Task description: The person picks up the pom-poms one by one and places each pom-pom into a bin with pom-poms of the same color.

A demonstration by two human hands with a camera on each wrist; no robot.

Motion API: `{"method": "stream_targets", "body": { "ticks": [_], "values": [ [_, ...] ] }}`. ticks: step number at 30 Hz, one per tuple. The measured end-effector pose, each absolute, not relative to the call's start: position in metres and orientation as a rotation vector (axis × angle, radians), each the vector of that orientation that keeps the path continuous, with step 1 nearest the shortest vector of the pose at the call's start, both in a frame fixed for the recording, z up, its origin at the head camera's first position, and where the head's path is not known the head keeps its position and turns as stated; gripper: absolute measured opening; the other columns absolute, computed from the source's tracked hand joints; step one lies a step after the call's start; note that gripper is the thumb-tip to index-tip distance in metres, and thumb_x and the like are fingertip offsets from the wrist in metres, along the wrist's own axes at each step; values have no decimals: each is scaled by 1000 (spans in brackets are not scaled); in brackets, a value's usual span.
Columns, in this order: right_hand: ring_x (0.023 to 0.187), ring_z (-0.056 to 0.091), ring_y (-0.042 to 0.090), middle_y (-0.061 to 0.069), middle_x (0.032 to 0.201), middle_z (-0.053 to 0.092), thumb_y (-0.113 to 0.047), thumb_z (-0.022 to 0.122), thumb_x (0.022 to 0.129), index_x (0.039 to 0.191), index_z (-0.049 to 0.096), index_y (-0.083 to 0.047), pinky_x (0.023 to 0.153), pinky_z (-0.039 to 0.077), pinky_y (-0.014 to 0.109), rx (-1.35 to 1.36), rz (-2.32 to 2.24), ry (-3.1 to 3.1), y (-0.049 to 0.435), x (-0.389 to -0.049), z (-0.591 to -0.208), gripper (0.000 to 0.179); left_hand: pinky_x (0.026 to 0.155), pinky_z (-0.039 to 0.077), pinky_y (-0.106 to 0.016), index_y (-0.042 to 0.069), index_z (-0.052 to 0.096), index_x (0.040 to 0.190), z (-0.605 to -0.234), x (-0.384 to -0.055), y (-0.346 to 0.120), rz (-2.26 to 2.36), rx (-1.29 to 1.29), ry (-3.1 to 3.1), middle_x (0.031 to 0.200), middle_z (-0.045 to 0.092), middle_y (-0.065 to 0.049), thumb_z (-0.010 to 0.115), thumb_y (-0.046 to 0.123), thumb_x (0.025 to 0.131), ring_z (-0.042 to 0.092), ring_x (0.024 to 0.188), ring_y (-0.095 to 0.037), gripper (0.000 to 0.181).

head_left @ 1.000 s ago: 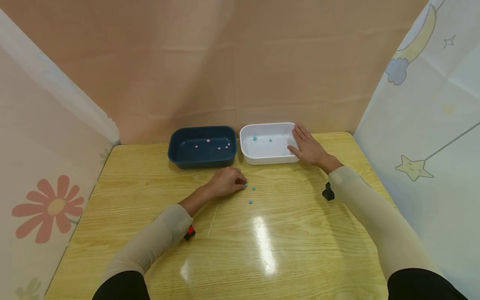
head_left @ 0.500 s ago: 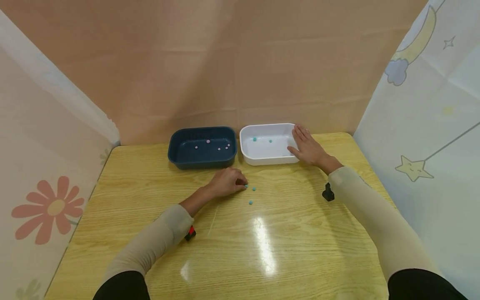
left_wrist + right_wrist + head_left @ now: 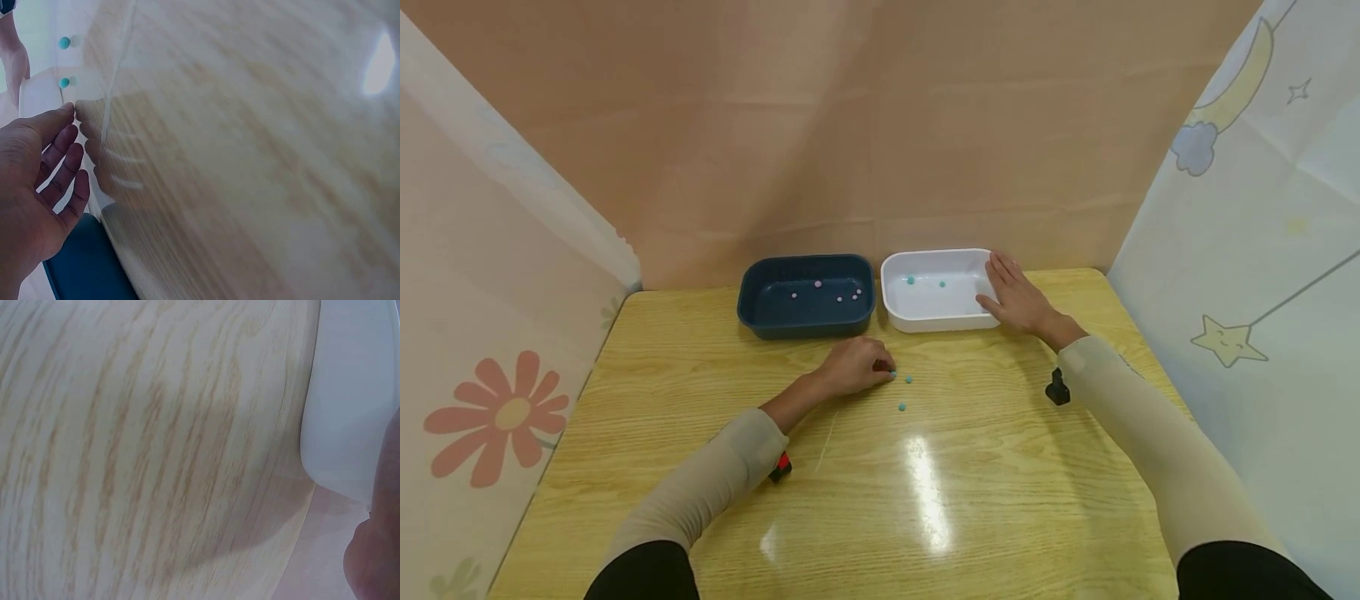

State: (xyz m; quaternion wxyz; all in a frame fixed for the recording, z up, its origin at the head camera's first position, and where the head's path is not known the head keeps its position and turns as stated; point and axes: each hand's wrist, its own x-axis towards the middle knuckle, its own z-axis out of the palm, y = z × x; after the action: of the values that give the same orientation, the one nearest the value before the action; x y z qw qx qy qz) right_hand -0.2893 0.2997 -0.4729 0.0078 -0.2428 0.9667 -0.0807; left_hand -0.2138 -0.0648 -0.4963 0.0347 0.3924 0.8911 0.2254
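Observation:
My left hand (image 3: 855, 365) is low over the table, thumb and index fingertips pinching a small teal ball (image 3: 893, 374). That ball is mostly hidden by the fingers in the left wrist view. Two more teal balls lie just beyond the fingertips, a nearer-to-hand ball (image 3: 908, 380) and a ball (image 3: 902, 407) closer to the front. My right hand (image 3: 1019, 297) rests with straight fingers on the right end of the white tub (image 3: 940, 324). Inside that tub are two teal balls, one larger teal ball (image 3: 911, 281) and one smaller teal ball (image 3: 942, 284).
A dark blue tub (image 3: 805, 330) stands left of the white one and holds several pale pink balls (image 3: 817, 284). Both tubs sit at the back edge of the wooden table (image 3: 1000, 467), against a brown backdrop (image 3: 880, 125). Printed sheets flank both sides.
Both hands stay in place, the left at the teal ball and the right on the white tub. The whole view shifts very slightly; the balls and tubs have not moved.

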Motion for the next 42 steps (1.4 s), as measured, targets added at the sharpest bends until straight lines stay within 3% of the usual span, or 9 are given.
{"method": "stream_targets", "body": {
  "ticks": [19, 30, 42],
  "values": [
    [150, -6, 36, 21, 162, -8, -52, 29, 104, 153, 1, 7, 121, -1, 44, -734, -250, 3026, 301, -288, -474, 82, 62, 47, -18, 23, 78, 100, -475, -210, -59, 693, 1240, 2787, 101, 72, 13, 70, 26, 90, 61, 79, 0, 13],
    [150, -3, 37, 22, 162, -5, -51, 30, 104, 153, 3, 8, 121, -1, 44, -763, -266, 3035, 301, -288, -475, 82, 51, 43, -17, 27, 79, 94, -462, -213, -53, 662, 1278, 2877, 93, 70, 14, 72, 31, 89, 55, 66, 2, 9],
    [150, -3, 37, 22, 162, -5, -49, 32, 104, 153, 3, 8, 121, 1, 46, -746, -265, 3028, 300, -287, -473, 80, 54, 43, -17, 27, 79, 95, -447, -221, -51, 744, 1293, 2895, 96, 71, 14, 72, 30, 90, 57, 71, 3, 9]
  ]
}}
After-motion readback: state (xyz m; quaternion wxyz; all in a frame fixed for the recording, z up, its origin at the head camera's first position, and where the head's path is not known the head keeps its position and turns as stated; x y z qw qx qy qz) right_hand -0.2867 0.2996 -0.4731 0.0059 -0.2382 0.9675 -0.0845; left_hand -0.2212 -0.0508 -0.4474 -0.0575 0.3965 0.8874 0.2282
